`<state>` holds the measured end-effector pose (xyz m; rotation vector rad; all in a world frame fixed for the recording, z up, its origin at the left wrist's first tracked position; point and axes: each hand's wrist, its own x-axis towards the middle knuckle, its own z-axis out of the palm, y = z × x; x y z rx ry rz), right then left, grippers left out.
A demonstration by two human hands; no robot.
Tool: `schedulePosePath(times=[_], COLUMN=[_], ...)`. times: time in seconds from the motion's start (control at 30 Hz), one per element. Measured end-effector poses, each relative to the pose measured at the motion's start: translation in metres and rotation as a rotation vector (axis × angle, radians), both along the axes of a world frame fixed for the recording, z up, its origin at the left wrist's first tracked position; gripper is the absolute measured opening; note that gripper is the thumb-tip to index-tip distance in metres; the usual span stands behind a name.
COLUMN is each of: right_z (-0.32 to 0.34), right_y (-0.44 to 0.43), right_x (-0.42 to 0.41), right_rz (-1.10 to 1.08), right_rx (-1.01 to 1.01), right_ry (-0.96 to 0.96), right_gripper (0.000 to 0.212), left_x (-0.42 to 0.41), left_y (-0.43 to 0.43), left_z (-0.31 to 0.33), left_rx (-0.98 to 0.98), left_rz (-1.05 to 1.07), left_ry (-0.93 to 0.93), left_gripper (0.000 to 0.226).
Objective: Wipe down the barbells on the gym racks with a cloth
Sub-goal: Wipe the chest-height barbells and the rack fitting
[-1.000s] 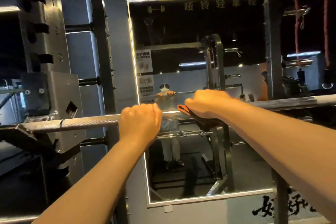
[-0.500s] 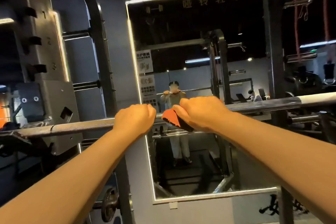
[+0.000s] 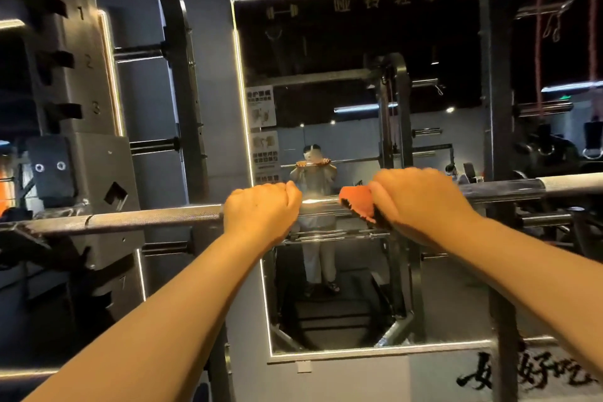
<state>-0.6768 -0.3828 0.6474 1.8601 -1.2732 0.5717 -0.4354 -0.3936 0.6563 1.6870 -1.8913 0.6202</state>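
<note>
Barbell (image 3: 153, 218) steel lies level across the rack in front of me, its left end seated in the hook (image 3: 23, 233) on the left upright (image 3: 75, 75) and its right end running out of view. I judge it heavy and stiff, so it will not bend under pressure, but lying in hooks it can roll. The left stretch is knurled and should drag at fabric. The middle shines smooth and looks slippery.

My left hand (image 3: 261, 209) is curled over the top of the bar where the knurling ends, steadying it. My right hand (image 3: 421, 202) is wrapped round the bar with the cloth (image 3: 357, 202) pinched beneath it. The cloth is soft and thin, orange with a dark edge, and its loose end sticks out toward my left hand. The best hold is as I have it, with one fist bracing and the other squeezing cloth right round the shaft.

If I wipe leftward, my own left hand is first in the way, then the hook and upright. To the right, the right upright (image 3: 496, 108) stands close behind the bar. The mirror (image 3: 326, 59) on the wall is well behind and no obstacle.
</note>
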Motion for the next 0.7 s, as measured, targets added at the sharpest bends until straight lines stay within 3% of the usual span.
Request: schedulePosePath(times=[0.1, 0.17, 0.23, 0.3, 0.4, 0.57, 0.63, 0.7], right_z=[0.026, 0.037, 0.033, 0.013, -0.015, -0.013, 0.004, 0.024], right_y=[-0.009, -0.017, -0.017, -0.009, 0.000, 0.001, 0.007, 0.003], right_x=[-0.004, 0.011, 0.033, 0.051, 0.053, 0.016, 0.025, 0.038], right_rz=[-0.109, -0.155, -0.179, -0.102, 0.029, 0.071, 0.023, -0.032], right_rx=[0.341, 0.438, 0.377, 0.152, -0.065, 0.078, 0.143, 0.302], right_ry=[-0.230, -0.294, -0.255, -0.198, -0.141, -0.006, -0.046, -0.221], right_gripper=[0.038, 0.035, 0.032, 0.036, 0.055, 0.058, 0.049, 0.038], left_x=[-0.001, -0.001, 0.000, 0.001, 0.000, 0.001, 0.002, 0.003], left_y=[0.000, -0.001, -0.003, -0.004, -0.007, -0.007, -0.004, -0.002], left_z=[0.006, 0.008, 0.007, 0.006, 0.006, 0.005, 0.005, 0.006], left_rx=[0.072, 0.099, 0.073, 0.064, 0.062, 0.073, 0.069, 0.047], left_rz=[-0.006, -0.021, -0.025, -0.010, -0.018, -0.009, 0.005, 0.006], left_ry=[-0.010, -0.006, -0.013, 0.004, 0.038, 0.016, -0.027, -0.075], left_gripper=[0.036, 0.034, 0.034, 0.038, 0.042, 0.044, 0.043, 0.041])
